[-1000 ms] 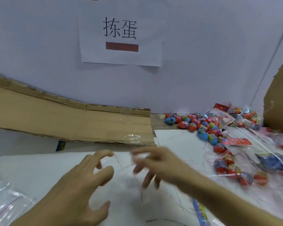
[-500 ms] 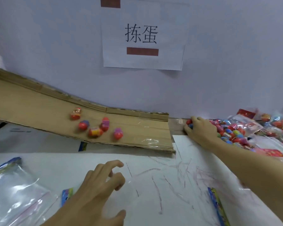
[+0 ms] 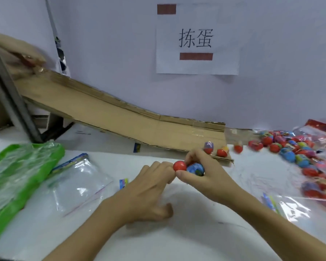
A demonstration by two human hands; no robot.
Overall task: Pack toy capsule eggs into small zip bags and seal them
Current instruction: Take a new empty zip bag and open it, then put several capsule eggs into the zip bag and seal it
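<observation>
Right hand (image 3: pixel 201 172) grips red & blue eggs (image 3: pixel 188 167); left hand (image 3: pixel 149 187), fingers relaxed, touches them, over white table (image 3: pixel 177 242) w/ cardboard ramp (image 3: pixel 120 117).

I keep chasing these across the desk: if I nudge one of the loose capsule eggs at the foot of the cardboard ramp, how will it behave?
The loose capsule eggs look rounded and smooth, so one would probably roll off, likely wobbling since they are egg-shaped. They seem light: the right hand grips two at once. The cardboard ramp slopes toward the table, so nothing there would stop them.
</observation>
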